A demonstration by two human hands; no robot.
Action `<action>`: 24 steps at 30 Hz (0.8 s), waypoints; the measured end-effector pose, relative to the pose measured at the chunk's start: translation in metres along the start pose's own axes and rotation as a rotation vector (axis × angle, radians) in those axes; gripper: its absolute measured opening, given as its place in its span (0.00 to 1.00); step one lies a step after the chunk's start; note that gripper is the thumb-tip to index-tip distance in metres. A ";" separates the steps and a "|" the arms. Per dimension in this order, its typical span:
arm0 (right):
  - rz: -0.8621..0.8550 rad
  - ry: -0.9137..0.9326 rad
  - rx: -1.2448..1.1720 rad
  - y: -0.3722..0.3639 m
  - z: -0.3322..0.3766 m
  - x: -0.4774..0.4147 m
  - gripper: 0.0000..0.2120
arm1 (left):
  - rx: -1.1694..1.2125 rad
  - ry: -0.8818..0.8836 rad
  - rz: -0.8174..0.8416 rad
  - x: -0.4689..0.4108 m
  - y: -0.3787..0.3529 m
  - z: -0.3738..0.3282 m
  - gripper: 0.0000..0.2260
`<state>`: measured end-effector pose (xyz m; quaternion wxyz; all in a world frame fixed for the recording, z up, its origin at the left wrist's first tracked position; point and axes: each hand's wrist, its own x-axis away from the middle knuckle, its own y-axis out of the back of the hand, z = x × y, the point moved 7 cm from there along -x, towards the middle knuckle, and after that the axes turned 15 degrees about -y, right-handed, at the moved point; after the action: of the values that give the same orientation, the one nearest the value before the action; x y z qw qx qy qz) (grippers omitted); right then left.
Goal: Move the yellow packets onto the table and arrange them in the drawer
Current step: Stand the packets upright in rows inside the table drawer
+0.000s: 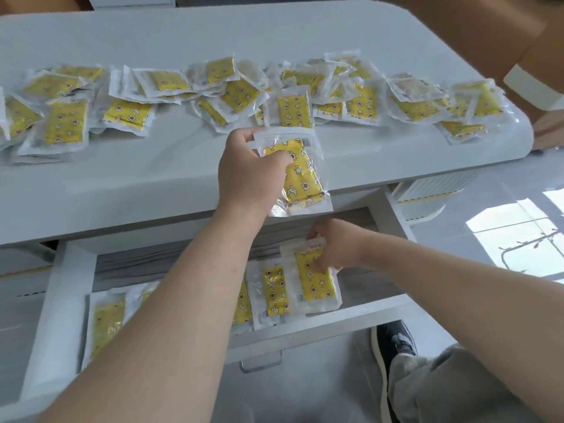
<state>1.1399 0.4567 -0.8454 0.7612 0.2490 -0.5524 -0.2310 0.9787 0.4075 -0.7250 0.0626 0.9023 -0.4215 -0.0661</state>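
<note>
Left hand (250,172) clamped on packet (294,170) over bench (122,184) edge; right hand (335,244) pinches second packet (316,279), setting it in drawer (335,319) row; few packets (276,290) laid there; big heap (67,123) on bench unsorted; task likely early.

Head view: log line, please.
left hand holds raised packet at table edge | right hand grips second packet in drawer | pile on table

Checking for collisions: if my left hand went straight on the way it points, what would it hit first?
Probably the nearest yellow packet lying just beyond the left hand on the table, though the hand's height above it is unclear.
</note>
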 end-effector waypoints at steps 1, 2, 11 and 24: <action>0.016 -0.013 -0.019 -0.005 0.000 -0.006 0.29 | 0.001 0.002 0.006 -0.001 0.002 0.000 0.18; 0.019 -0.015 0.002 -0.009 0.001 -0.010 0.29 | -0.002 0.001 0.015 -0.001 0.005 0.000 0.18; -0.271 -0.015 0.634 -0.028 0.010 -0.011 0.33 | -0.110 -0.036 0.127 0.004 0.017 0.008 0.27; 0.223 0.266 -0.483 0.039 0.012 0.067 0.21 | -0.381 -0.135 0.374 0.033 0.021 0.010 0.20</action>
<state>1.1500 0.4428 -0.7690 0.8848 0.0262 -0.4009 -0.2362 0.9822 0.3682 -0.7338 0.2143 0.7742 -0.5639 -0.1915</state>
